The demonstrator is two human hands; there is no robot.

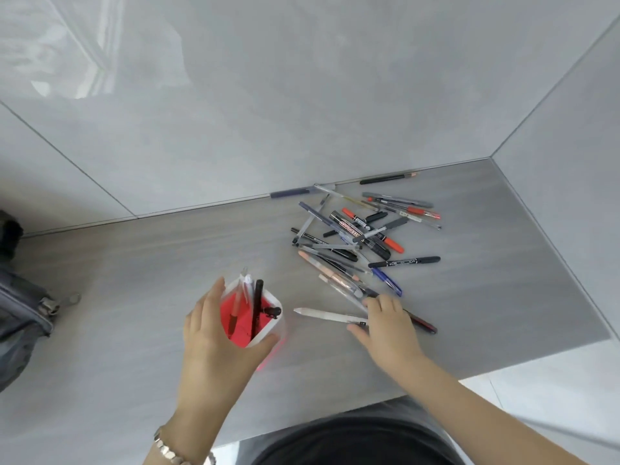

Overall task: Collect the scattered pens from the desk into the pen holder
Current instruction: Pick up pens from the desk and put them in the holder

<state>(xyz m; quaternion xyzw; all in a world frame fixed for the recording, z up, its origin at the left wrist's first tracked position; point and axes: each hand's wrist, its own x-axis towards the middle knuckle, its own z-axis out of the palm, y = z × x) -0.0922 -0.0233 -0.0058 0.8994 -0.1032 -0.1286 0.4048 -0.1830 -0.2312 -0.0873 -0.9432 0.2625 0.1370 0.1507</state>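
Steadying the light pen holder [268, 317] in a curled left hand [214, 333], the right hand [385, 323] pinches a slim, rigid, slippery white pen [328, 316] near its end on the bench [134, 297].

Soft, even daylight filling my view; no hard shadows falling on worktop [134, 297]. Window glare streaking glossy wall panel [84, 62] at upper left. Wide lens bending straight edges near corners. My fingers [379, 305] blurring slightly; far pens staying sharp enough.
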